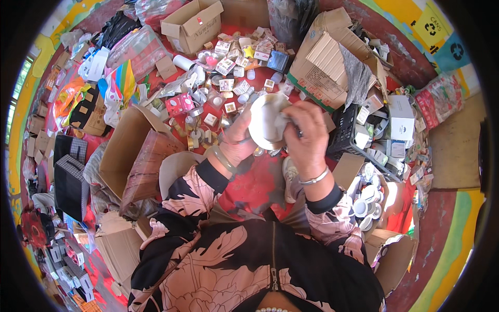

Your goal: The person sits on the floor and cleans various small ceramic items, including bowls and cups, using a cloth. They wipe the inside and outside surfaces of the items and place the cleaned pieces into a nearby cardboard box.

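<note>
Held up in front of my chest is a round tin [263, 126], pale inside with a gold-coloured rim, its open side facing me. My left hand [236, 139] is closed around its left side. At the right edge of the tin, my right hand [309, 136] has its fingers bent in a pinch on a crumpled whitish piece [281, 122], blurred and partly inside the opening. Whether that piece is film or paper I cannot tell. Beyond the tin, small printed boxes [226, 66] and loose round metal tins [195, 138] lie heaped on a red floor.
An open cardboard box [136, 156] stands at my left, another [195, 26] at the far side. To the right are a torn carton [325, 65], a black crate [340, 138] full of small boxes, and a box of white round pieces [367, 202].
</note>
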`<action>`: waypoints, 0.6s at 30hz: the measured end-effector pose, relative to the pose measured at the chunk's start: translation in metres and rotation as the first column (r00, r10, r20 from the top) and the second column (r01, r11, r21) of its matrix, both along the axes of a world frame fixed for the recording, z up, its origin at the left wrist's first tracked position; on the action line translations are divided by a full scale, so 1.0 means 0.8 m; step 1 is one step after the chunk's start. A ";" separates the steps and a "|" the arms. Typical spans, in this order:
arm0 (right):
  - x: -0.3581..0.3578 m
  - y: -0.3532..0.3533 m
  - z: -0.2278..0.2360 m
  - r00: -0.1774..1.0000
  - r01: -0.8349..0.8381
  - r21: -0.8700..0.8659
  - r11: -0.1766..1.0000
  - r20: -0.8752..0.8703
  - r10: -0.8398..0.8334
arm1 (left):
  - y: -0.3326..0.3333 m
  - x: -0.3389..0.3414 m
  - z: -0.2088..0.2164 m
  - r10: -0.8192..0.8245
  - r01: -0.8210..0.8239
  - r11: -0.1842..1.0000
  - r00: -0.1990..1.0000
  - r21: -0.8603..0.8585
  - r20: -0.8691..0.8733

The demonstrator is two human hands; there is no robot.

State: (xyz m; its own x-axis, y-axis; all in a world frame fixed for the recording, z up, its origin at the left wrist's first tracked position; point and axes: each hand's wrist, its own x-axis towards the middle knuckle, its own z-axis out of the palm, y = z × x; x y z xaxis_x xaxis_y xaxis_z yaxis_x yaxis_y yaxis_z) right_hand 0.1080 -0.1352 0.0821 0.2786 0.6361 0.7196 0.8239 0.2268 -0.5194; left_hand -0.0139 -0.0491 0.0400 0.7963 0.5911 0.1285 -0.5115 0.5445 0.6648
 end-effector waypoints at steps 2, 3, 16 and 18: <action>-0.010 0.004 -0.013 0.994 0.033 -0.031 0.999 0.105 -0.030 | -0.004 0.006 -0.007 0.015 -0.014 0.999 0.999 0.039 -0.032; -0.014 0.006 -0.006 0.998 0.006 -0.038 0.999 0.056 -0.004 | -0.005 0.006 -0.014 0.038 -0.038 0.999 0.998 0.015 -0.041; 0.052 -0.015 0.005 0.930 0.317 -0.020 0.948 0.203 -0.307 | 0.003 0.001 0.001 -0.076 0.083 0.991 0.995 -0.101 0.070; 0.045 -0.011 0.007 0.953 0.252 -0.038 0.967 -0.164 -0.254 | 0.004 -0.004 0.003 -0.015 0.019 0.996 0.999 -0.086 0.045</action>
State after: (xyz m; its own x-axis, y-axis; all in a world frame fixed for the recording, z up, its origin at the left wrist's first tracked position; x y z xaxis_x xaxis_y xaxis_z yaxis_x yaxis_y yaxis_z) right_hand 0.1441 -0.1440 0.0880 0.5469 0.5407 0.6392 0.7546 0.0122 -0.6560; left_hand -0.0168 -0.0456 0.0427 0.8012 0.5877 0.1128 -0.5292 0.6078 0.5921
